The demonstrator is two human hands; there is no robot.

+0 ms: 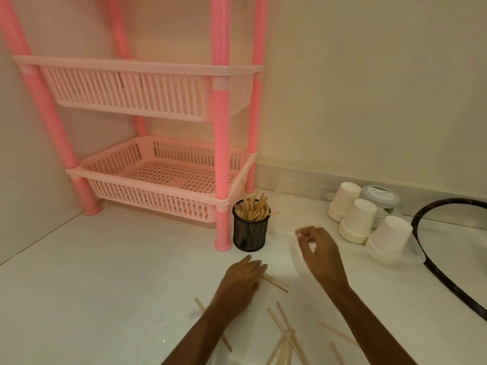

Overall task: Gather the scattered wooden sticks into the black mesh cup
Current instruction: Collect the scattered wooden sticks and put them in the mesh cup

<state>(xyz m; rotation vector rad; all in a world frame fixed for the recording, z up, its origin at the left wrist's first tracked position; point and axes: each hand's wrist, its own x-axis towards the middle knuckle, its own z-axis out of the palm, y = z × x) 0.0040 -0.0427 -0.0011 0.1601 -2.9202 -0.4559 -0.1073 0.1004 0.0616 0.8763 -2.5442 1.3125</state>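
The black mesh cup (251, 233) stands on the white floor beside the pink rack's front leg, with several wooden sticks upright in it. More wooden sticks (286, 331) lie scattered on the floor near the bottom edge. My left hand (241, 281) rests palm down on the floor over a couple of sticks (276, 283) that poke out to its right; whether it grips them is hidden. My right hand (320, 252) hovers blurred to the right of the cup, fingers curled and apart, with nothing visible in it.
A pink two-tier plastic rack (168, 164) stands in the corner behind the cup. Stacks of white paper cups (361, 218) and a lidded tub (379, 197) lie at the right by the wall. A dark racket frame (432, 248) curves along the right edge.
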